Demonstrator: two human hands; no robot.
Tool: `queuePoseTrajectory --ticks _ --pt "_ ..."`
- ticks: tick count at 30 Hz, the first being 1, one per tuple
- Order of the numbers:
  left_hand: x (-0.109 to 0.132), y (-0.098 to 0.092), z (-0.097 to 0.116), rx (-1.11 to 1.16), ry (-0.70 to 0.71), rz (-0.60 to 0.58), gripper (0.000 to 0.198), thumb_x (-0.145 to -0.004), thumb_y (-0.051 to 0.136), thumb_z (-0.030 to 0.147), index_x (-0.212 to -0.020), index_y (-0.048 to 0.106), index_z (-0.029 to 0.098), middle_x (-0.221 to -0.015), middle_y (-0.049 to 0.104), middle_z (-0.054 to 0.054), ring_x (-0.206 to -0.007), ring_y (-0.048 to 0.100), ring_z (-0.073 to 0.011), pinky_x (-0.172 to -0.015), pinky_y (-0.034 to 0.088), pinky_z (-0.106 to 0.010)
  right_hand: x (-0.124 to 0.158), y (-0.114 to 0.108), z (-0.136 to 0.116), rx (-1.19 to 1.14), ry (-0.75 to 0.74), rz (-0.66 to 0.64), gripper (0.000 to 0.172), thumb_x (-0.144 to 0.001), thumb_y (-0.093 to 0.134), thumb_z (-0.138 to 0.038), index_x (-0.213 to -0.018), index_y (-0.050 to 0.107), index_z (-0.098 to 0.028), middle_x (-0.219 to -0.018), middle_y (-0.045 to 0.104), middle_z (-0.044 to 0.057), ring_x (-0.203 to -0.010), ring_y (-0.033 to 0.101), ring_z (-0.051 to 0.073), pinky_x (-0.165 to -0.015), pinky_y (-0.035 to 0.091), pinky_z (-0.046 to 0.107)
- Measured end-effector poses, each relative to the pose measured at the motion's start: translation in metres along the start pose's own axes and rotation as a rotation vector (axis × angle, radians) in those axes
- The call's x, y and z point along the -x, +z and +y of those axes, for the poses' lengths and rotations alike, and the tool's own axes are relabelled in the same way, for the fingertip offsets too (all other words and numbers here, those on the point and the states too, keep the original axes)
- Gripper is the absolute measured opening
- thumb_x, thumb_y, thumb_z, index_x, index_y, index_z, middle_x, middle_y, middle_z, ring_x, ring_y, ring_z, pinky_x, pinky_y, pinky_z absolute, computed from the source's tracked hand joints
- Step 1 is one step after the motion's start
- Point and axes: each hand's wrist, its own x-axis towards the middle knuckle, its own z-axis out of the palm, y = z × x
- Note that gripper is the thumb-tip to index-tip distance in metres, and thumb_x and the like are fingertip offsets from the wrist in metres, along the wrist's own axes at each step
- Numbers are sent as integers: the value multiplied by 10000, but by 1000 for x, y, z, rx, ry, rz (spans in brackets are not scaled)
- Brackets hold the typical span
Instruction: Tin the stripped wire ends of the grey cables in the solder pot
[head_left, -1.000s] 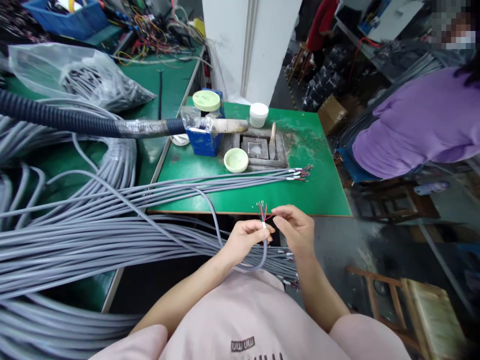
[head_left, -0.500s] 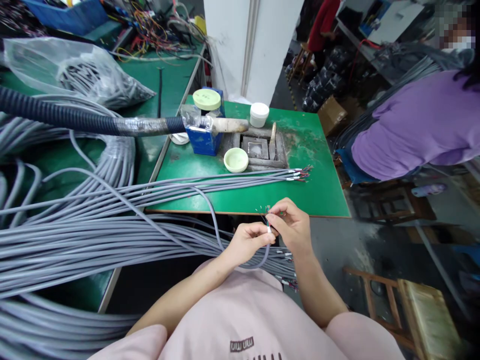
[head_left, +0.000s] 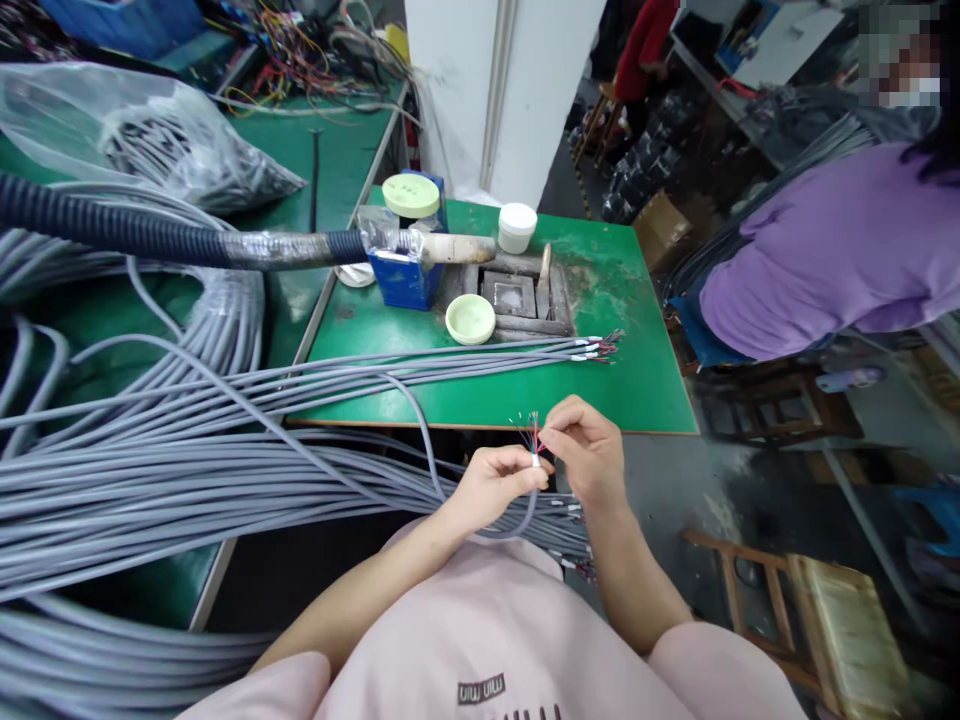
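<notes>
My left hand (head_left: pixel 496 488) pinches a grey cable (head_left: pixel 531 508) just below its end, at a white band (head_left: pixel 535 460). Thin coloured wires (head_left: pixel 534 428), red, blue and dark ones among them, fan upward out of that band. My right hand (head_left: pixel 591 452) is closed, thumb against forefinger, at the right side of the fan; it seems to grip a wire there, though the fingertips hide most of it. Beyond my hands, several grey cables (head_left: pixel 450 362) lie across the green table (head_left: pixel 420 405), their stripped ends (head_left: pixel 604 348) pointing right.
A solder pot (head_left: pixel 508 294) is set in the tabletop beside a pale green dish (head_left: pixel 470 320) and a white jar (head_left: pixel 517 228). A black hose (head_left: pixel 180 245) reaches over a blue box (head_left: pixel 405 280). Thick cable bundles (head_left: pixel 187 490) fill the left. A person in purple (head_left: pixel 832 250) works at right.
My right fingers have shifted slightly right, off the middle of the wires, so more of the fan shows. My left hand keeps its hold on the cable. The view has moved slightly.
</notes>
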Motion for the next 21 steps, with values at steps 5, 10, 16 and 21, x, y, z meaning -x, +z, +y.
queuePoseTrajectory --ticks 5,10,16,21 --pt "0 -3 -4 -48 26 -11 309 -674 758 433 -691 718 127 -711 675 -53 -646 564 -122 -668 456 -251 0 -1 1 16 -19 19 140 -729 697 -218 -634 595 -202 -649 519 -14 -658 503 135 -618 400 283" --pt "-1 -7 -10 -90 57 -49 258 -724 730 396 -734 732 139 -799 693 -67 -694 588 -132 -704 470 -264 -1 3 1 -45 -43 41 151 -712 687 -191 -607 579 -202 -615 480 -20 -634 478 132 -606 384 287" --pt "-1 -5 -11 -38 -55 22 314 -652 773 433 -695 731 125 -689 688 -60 -618 585 -125 -651 470 -252 -19 -10 -16 -59 -93 225 163 -705 616 -256 -612 491 -209 -604 437 -18 -595 456 131 -593 413 298" --pt "-6 -11 -10 123 -91 60 326 -655 777 424 -792 742 130 -633 673 -40 -565 571 -107 -623 465 -240 -19 -24 -10 43 -35 134 94 -762 631 -229 -677 598 -203 -659 536 -9 -642 505 128 -606 414 272"
